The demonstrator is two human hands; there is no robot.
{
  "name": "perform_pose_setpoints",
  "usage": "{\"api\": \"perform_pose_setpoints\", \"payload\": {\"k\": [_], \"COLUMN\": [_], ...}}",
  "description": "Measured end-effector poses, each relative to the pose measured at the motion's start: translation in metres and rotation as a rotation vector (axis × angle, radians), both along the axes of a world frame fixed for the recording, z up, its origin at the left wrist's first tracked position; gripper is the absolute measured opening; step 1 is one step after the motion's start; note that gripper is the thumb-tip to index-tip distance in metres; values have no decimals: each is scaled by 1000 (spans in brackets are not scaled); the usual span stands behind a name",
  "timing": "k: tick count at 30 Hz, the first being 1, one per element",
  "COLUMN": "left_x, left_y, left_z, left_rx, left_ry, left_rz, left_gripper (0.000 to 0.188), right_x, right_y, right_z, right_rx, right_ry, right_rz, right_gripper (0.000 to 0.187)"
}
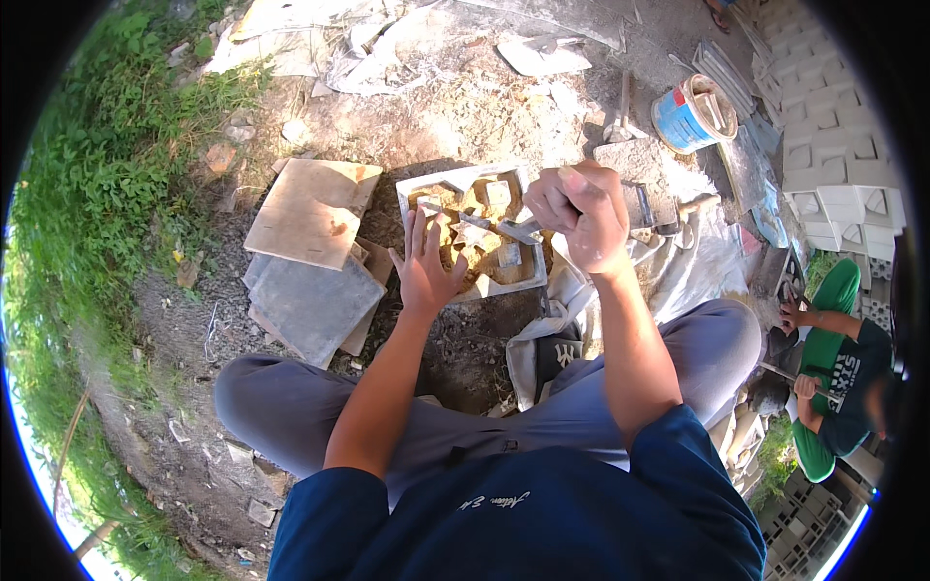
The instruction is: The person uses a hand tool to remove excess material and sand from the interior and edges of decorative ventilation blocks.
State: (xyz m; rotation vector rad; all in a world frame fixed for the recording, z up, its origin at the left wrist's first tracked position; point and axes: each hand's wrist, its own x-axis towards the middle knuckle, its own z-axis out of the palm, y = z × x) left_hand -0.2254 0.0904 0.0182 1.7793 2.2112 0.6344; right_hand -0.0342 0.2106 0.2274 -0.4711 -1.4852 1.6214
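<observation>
Between my knees and the bare ground ahead lies a square, pale grey patterned block or mould (538, 266), with yellowish sand in its openings. My left hand (426, 261) is open, fingers spread over its left side. My right hand (581, 213) is closed in a fist above its right side. From under that fist a flat grey metal tool (518, 230) slants down to the left over the sand; its handle is hidden in the fist. Just right of the fist, a metal tool (639, 205) lies on the ground.
Left of the block lie a wooden board (315, 208) and grey slabs (315, 300). A blue and white bucket (683, 121) stands far right, near a long-handled tool (625, 111). Pale blocks (838, 126) are stacked along the right. A co-worker in green trousers (833, 358) sits there, holding a rod-like tool.
</observation>
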Motion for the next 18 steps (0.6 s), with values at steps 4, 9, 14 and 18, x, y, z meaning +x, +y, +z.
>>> {"api": "perform_pose_setpoints", "payload": {"k": [4, 9, 14, 18], "left_x": [1, -6, 5, 1], "left_y": [1, 0, 5, 0], "left_z": [1, -3, 4, 1], "left_rx": [31, 74, -23, -46], "left_ry": [-24, -22, -24, -1], "left_rz": [-17, -28, -16, -10], "left_gripper": [76, 78, 77, 76], "right_x": [-4, -12, -13, -11], "right_y": [-5, -1, 0, 6], "right_z": [-17, -5, -9, -4], "right_rx": [36, 52, 61, -1], "right_ry": [-52, 30, -93, -74], "right_rz": [8, -7, -20, -30], "right_gripper": [58, 55, 52, 56]}}
